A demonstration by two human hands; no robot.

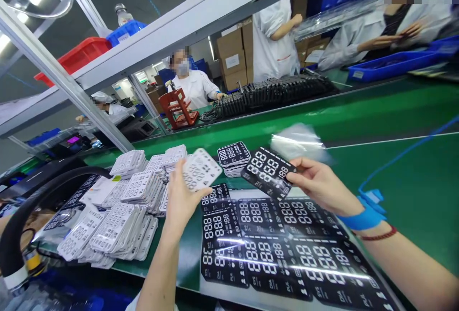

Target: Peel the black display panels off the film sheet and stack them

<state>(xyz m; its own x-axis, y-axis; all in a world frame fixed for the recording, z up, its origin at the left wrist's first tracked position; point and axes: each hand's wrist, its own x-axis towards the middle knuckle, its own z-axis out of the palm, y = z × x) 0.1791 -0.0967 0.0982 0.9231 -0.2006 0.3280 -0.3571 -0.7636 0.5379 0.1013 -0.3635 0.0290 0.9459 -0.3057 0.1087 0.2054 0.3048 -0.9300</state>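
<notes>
My left hand (184, 194) grips a white panel (201, 170) with digit-shaped openings, thumb and fingers at its edges. Pinched in my right hand (317, 182), which wears a blue wrist strap (364, 213), is a black display film (268, 172) printed with white digits. The two pieces are apart. Below them lies a glossy sheet of similar black films (265, 249), with light streaks across it. Between and behind my hands stands a small stack of panels (233, 153), black-faced on top. Stacks of white panels (114, 229) fill the bench on my left.
A blurred clear plastic piece (299, 141) lies beyond my right hand. Rows of black parts (272, 93) and a red fixture (177, 107) stand across the green bench (412, 167). A black hose (14, 225) curves at the left; a shelf beam (179, 28) crosses overhead. Several co-workers sit or stand opposite.
</notes>
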